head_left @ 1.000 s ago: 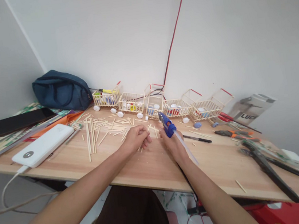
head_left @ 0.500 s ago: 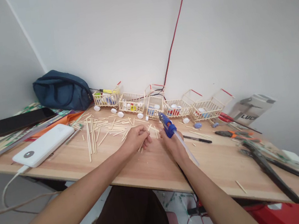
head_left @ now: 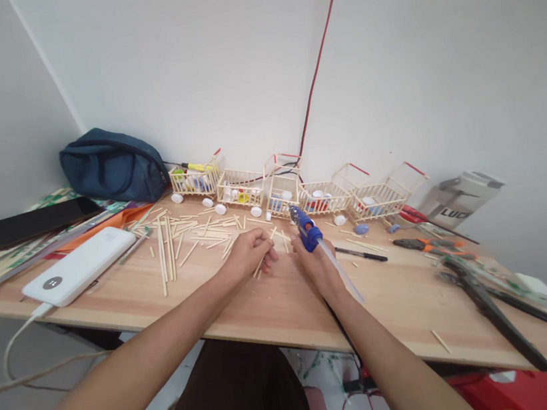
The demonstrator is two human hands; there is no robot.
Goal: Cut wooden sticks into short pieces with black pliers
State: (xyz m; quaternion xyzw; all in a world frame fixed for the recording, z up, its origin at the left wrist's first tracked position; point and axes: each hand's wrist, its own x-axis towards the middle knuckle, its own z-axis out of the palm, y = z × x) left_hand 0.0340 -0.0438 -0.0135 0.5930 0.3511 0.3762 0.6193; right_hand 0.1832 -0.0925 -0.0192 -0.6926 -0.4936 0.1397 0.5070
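Blue plastic filled the grip of the right hand, clamped around a glue gun, its nozzle aimed away toward the carts and a clear glue stick jutting from the back! Across from it, just beside but apart, came the left hand, fingertips pinched together on a thin stick, its lower end poking out below the fingers; whether the grip held more than one, you couldn't tell. Both hands worked low over the wooden surface, near its middle.

Beyond them, what a line-up! Five little stick-built carts stood in a row by the wall, bottle caps in their baskets and red showing on several handles. Loose sticks lay scattered left of centre, a few longer ones side by side at the near edge of the heap. Out on the left flank sat a white power bank, a dark phone and a blue pouch. Over on the right, a black pen lay just past the right hand, with orange-handled pliers farther along.
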